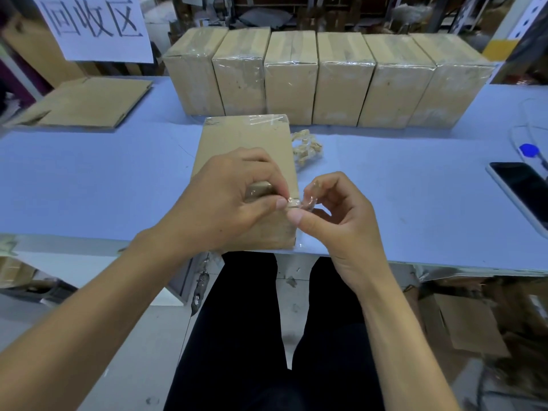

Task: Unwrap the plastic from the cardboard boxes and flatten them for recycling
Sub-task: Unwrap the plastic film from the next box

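A cardboard box [246, 137] lies at the near edge of the blue table [89, 179], with clear plastic still across its far end. My left hand [225, 191] rests on the box's near half and pinches a strip of clear plastic [299, 203] at the box's right edge. My right hand [335, 215] pinches the same crumpled strip from the right side. Several plastic-wrapped boxes [326, 78] stand in a row at the back of the table. A flattened box [86, 102] lies at the back left.
A crumpled wad of peeled tape or plastic [305, 146] lies just right of the box. A phone [522, 191] and a blue-capped item [529, 150] sit at the right edge. A paper sign [95, 25] hangs at the back left. Cardboard scraps [468, 324] lie on the floor at right.
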